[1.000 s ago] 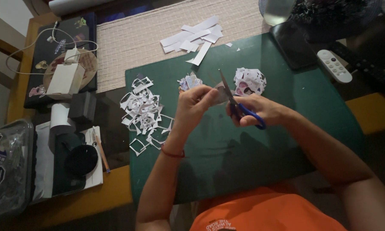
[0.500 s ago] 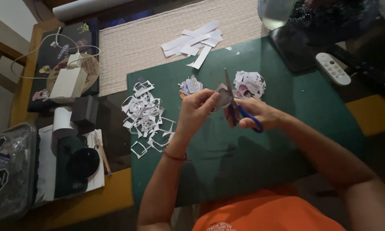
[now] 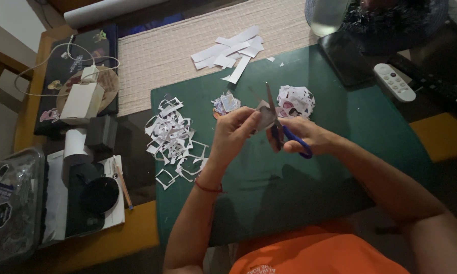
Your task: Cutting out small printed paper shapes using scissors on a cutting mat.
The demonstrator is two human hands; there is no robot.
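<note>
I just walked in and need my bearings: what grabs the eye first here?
At the centre, the right hand works blue-handled scissors on a small paper piece pinched by the left hand, above a green cutting mat. Left of the hands lies a heap of white paper offcuts; beyond it, cut white strips on a woven runner.

Home desk, cutting mat [image 3: 340, 167], remote control [image 3: 394, 82]

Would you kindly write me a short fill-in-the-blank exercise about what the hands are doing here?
1. The right hand holds scissors with ____ handles.
2. The left hand pinches a small piece of ____.
3. The work is done above a ____ cutting mat.
4. The pile of white offcuts lies to the ____ of the left hand.

Missing words: blue; paper; green; left
</note>
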